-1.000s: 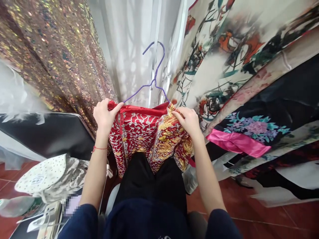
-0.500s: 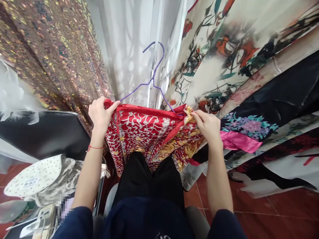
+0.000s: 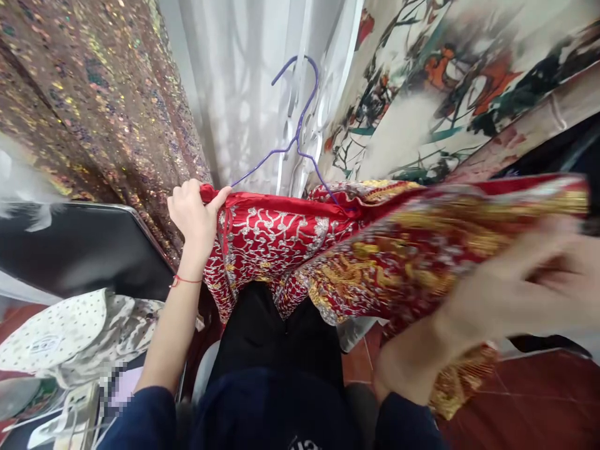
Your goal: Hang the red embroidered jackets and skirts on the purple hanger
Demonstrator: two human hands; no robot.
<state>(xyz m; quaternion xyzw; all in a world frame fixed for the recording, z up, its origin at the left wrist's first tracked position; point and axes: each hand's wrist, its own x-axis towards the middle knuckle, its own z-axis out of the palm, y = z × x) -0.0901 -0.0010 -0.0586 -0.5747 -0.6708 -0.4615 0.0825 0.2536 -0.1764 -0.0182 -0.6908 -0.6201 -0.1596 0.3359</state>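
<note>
A red garment with silver and gold embroidery hangs over my lap, its plain red edge uppermost. My left hand is closed on its upper left corner, thumb along the edge, by one end of a purple wire hanger. The hanger's lower part disappears inside the garment, while its hook points up and away. Far to the right, my right hand is smeared by motion, with its fingers closed on the gold-trimmed edge of the garment. That part stretches out sideways between the hanger and this hand.
A sequined cloth hangs at left, white sheer fabric ahead, and a floral-printed garment at right. A black chair back stands left, with a dotted white cloth item below. Red floor tiles show at lower right.
My right hand has swung right and toward me, pulling the garment's gold-embroidered side out wide. My left hand keeps its hold on the corner. The hanger sits slightly higher in view.
</note>
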